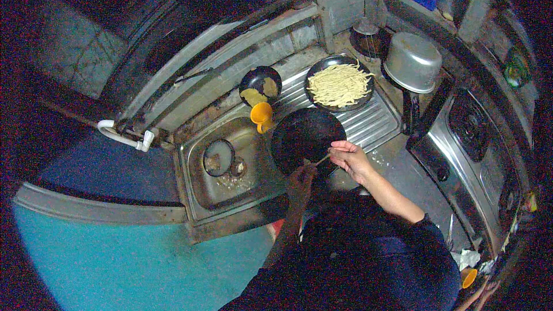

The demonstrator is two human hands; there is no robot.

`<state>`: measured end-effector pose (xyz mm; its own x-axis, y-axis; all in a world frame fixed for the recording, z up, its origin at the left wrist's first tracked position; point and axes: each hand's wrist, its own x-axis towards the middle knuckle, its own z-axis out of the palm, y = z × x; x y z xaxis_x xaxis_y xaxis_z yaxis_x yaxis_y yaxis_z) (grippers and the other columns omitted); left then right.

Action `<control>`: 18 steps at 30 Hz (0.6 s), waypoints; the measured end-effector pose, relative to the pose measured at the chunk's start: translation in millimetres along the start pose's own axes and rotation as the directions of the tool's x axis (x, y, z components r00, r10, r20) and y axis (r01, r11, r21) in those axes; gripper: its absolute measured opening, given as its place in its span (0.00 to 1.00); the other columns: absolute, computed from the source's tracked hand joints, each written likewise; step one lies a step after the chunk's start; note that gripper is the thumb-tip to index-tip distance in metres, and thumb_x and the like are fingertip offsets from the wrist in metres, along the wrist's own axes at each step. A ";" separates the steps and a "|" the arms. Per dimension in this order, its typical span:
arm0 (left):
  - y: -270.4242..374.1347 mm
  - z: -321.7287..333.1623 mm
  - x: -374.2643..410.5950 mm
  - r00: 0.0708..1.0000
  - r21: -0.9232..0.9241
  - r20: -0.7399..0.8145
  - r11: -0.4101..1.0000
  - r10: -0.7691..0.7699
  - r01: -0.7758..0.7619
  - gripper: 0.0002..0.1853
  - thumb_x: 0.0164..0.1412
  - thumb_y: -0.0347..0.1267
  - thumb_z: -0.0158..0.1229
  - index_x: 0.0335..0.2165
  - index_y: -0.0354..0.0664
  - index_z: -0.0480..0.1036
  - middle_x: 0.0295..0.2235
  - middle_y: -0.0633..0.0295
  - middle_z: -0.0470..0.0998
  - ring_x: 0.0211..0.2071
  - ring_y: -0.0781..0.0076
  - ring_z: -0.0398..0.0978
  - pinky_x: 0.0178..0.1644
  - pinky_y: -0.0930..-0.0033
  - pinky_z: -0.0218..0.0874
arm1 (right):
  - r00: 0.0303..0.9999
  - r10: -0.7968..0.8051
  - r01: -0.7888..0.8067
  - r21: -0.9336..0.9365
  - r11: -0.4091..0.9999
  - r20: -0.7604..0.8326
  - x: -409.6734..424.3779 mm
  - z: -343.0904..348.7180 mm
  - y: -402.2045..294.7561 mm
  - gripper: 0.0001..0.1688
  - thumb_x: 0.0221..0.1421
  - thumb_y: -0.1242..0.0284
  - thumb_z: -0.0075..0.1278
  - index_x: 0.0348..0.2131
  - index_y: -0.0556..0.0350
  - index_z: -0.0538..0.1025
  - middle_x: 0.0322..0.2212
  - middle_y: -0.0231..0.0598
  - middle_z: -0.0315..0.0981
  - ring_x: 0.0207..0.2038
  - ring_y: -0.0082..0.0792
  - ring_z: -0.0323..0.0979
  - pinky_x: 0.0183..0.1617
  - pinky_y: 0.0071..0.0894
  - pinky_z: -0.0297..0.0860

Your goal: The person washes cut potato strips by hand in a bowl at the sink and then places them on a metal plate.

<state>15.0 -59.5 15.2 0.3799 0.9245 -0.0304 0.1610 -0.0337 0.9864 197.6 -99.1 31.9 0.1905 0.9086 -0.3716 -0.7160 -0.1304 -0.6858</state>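
Observation:
My right hand (352, 160) pinches one end of a thin pale strip (323, 160) over the near edge of a dark round pan (309, 136). At the strip's other end is my left hand (302, 177), in shadow, its fingers closed around it. What the strip is made of cannot be told. Behind the pan, a dark plate heaped with pale yellow noodle-like strips (339, 85) rests on the ribbed steel drainboard (371, 125). An orange plastic mug (261, 114) stands left of the pan, beside a dark bowl (260, 82) with yellowish-brown contents or residue.
The steel sink basin (246, 181) at left holds a round bowl of cloudy liquid (219, 157) and a smaller round item. An upturned metal pot (412, 62) is at the back right, near the gas stove (458, 151). A white pipe (125, 136) curves beyond the sink's left side.

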 end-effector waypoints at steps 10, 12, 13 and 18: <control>9.8 7.8 -3.5 0.998 -0.014 -0.060 1.000 -0.007 0.006 0.10 0.53 0.33 0.51 0.32 0.38 0.72 0.29 0.61 0.74 0.32 0.72 0.70 0.39 0.70 0.60 | 0.999 0.000 0.000 -0.002 1.000 -0.046 2.5 3.5 -3.7 0.16 0.47 0.82 0.46 0.39 0.58 0.67 0.35 0.38 0.69 0.37 0.26 0.68 0.41 0.21 0.68; 17.4 6.9 -5.4 0.997 0.113 -0.078 0.993 -0.024 0.033 0.10 0.54 0.34 0.51 0.31 0.38 0.73 0.29 0.62 0.75 0.32 0.70 0.71 0.39 0.69 0.60 | 0.998 -0.026 0.024 -0.045 0.999 -0.053 -1.4 9.0 -9.2 0.16 0.48 0.82 0.45 0.40 0.59 0.66 0.35 0.39 0.69 0.38 0.26 0.68 0.42 0.22 0.67; 23.5 5.6 -5.5 0.996 0.175 -0.087 0.983 -0.033 0.048 0.10 0.54 0.34 0.50 0.31 0.39 0.73 0.29 0.62 0.75 0.31 0.69 0.71 0.40 0.68 0.60 | 0.997 -0.037 0.034 -0.051 0.998 -0.067 -1.2 9.2 -10.9 0.16 0.48 0.82 0.45 0.40 0.59 0.66 0.35 0.39 0.69 0.38 0.27 0.68 0.42 0.22 0.67; 32.8 -7.3 5.3 0.994 0.223 0.100 0.975 -0.039 0.016 0.13 0.55 0.35 0.48 0.34 0.38 0.71 0.35 0.60 0.72 0.36 0.68 0.69 0.42 0.68 0.59 | 0.972 -0.232 0.229 -0.271 0.935 0.022 0.9 15.7 -11.4 0.13 0.50 0.81 0.44 0.39 0.61 0.66 0.33 0.40 0.70 0.35 0.24 0.69 0.40 0.21 0.67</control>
<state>15.6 -52.9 48.6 0.4623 0.8826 -0.0850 0.3661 -0.1026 0.9249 195.4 -90.5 49.2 0.3363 0.9227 -0.1883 -0.4437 -0.0211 -0.8959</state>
